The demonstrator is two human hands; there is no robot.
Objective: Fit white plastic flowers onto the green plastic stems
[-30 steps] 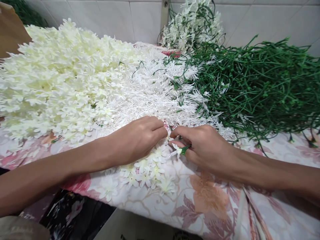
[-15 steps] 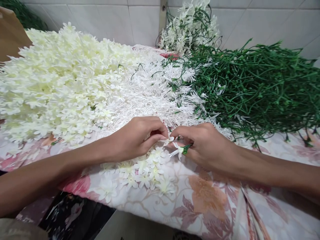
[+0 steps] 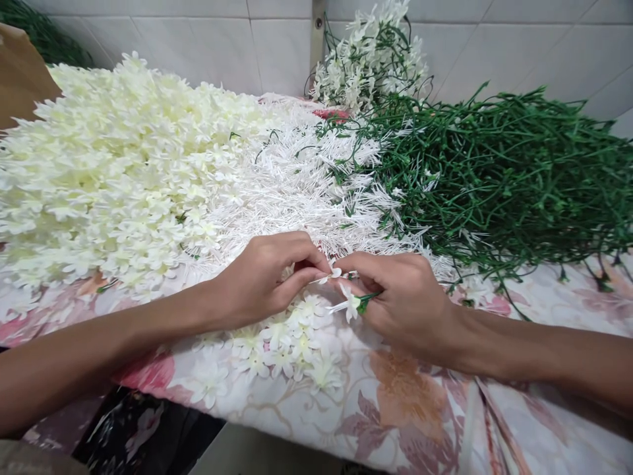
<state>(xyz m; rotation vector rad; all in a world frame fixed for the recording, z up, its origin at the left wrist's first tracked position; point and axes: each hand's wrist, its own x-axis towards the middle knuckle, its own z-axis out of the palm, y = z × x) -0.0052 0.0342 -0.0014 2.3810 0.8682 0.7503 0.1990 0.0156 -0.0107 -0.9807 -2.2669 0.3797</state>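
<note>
My left hand (image 3: 279, 270) pinches a small white artificial flower (image 3: 336, 272) by its thin white stamens. Closed around a green plastic stem (image 3: 368, 302), my right hand (image 3: 400, 290) meets it at the fingertips. From the right fingers another white flower (image 3: 351, 305) hangs out sideways on the stem, its stamens pointing left. Most of the stem is hidden in the right palm. Below the hands, loose cream flower heads (image 3: 281, 349) lie on the floral cloth (image 3: 316, 422).
A big heap of cream flower heads (image 3: 109, 165) fills the left. White stamens (image 3: 297, 191) lie in the middle, green stems (image 3: 514, 178) on the right. Assembled flower sprays (image 3: 370, 63) stand against the tiled wall (image 3: 208, 49). Brown cardboard (image 3: 24, 79) is at far left.
The fingertips have closed a little nearer each other around the small flower. The whole view has shifted slightly; the heaps look the same.
</note>
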